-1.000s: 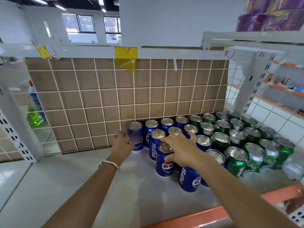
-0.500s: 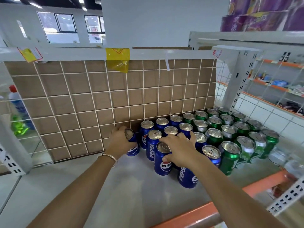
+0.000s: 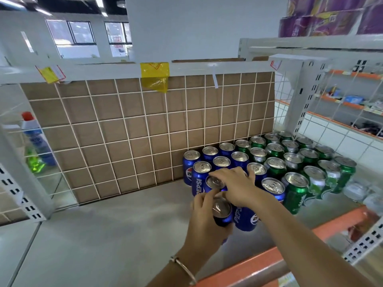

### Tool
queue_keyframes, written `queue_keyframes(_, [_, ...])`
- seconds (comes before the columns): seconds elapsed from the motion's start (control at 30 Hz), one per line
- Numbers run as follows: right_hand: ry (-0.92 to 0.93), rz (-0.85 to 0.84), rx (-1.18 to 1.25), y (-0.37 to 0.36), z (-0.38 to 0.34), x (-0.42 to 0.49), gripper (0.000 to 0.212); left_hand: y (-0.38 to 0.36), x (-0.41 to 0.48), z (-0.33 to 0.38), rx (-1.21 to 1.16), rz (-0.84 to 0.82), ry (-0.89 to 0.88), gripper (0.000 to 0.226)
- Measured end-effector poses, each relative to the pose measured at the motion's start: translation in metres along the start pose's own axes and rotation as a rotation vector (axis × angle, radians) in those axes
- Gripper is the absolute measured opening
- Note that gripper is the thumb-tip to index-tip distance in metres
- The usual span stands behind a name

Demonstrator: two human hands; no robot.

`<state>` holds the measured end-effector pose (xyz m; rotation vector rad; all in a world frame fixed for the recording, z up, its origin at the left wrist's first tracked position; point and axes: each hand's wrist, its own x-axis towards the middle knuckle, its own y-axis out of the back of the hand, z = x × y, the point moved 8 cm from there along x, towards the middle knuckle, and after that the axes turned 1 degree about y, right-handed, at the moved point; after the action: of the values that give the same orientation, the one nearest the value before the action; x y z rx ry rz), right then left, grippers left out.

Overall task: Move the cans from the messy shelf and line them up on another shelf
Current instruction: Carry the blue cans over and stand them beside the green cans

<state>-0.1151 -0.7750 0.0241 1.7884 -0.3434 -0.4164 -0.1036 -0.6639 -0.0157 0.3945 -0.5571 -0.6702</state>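
The left hand (image 3: 204,222) has brought a blue can (image 3: 222,211) forward to lower centre, grip wrapped round it, probably extending the row. The right hand (image 3: 238,186) rests open-fingered, holding nothing, on neighbouring cans (image 3: 245,219).

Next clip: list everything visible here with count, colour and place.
blue cans: about a dozen, blue, upright on the grey shelf, left of the green ones
green cans: about sixteen, green, shelf's right end
cardboard: one, brown, behind the cans
yellow tag: one, yellow, top rail
spray bottle: one, blue, red cap, far left
purple packs: several, purple, upper right
bracelet: one, silver, left wrist
left hand: one, grips a single can, blue, near the front
right hand: one, lies over blue can tops; grip unclear
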Motion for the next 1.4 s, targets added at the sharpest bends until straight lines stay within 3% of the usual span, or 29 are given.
queue_keyframes(0.13, [0.008,0.03,0.272,0.004,0.007,-0.014,0.061,-0.015,-0.007,-0.021,-0.112,0.038,0.064,0.1])
queue_keyframes(0.23, [0.009,0.078,0.286,0.013,0.008,-0.03,0.066,-0.02,-0.001,-0.022,-0.071,0.05,0.082,0.112])
queue_keyframes(0.37, [0.031,-0.005,0.28,0.007,0.005,-0.049,0.066,-0.029,-0.001,-0.02,-0.142,0.066,0.072,0.122])
queue_keyframes(0.5, [-0.017,-0.048,0.186,-0.007,0.002,-0.055,0.081,-0.033,-0.001,-0.012,-0.244,0.038,0.041,0.118])
queue_keyframes(0.57, [-0.026,-0.026,0.144,-0.017,0.001,-0.054,0.086,-0.033,-0.001,-0.024,-0.436,0.022,0.028,0.112])
queue_keyframes(0.67, [-0.033,0.024,0.07,-0.026,0.0,-0.051,0.082,-0.026,0.009,-0.049,-0.714,-0.025,0.243,0.11])
queue_keyframes(0.73, [-0.016,0.07,0.014,-0.026,-0.002,-0.05,0.078,-0.013,0.014,-0.07,-0.826,0.06,0.429,0.081])
queue_keyframes(0.87, [0.055,0.152,-0.049,-0.022,-0.014,-0.046,0.079,0.022,0.029,-0.104,-0.808,0.206,0.596,0.056])
queue_keyframes(1.03, [0.092,0.153,-0.138,-0.026,-0.025,-0.038,0.085,0.019,0.086,-0.116,-0.778,0.094,0.631,0.06])
queue_keyframes(1.2, [0.08,0.148,-0.176,-0.027,-0.025,-0.027,0.087,-0.038,0.125,-0.175,-0.8,-0.029,0.759,0.09])
queue_keyframes(1.3, [0.074,0.122,-0.159,-0.03,-0.026,-0.022,0.089,-0.074,0.148,-0.272,-0.847,-0.004,0.753,0.086])
queue_keyframes(1.4, [0.036,0.194,-0.108,-0.033,-0.018,-0.015,0.092,-0.079,0.155,-0.277,-0.841,-0.003,0.727,0.081])
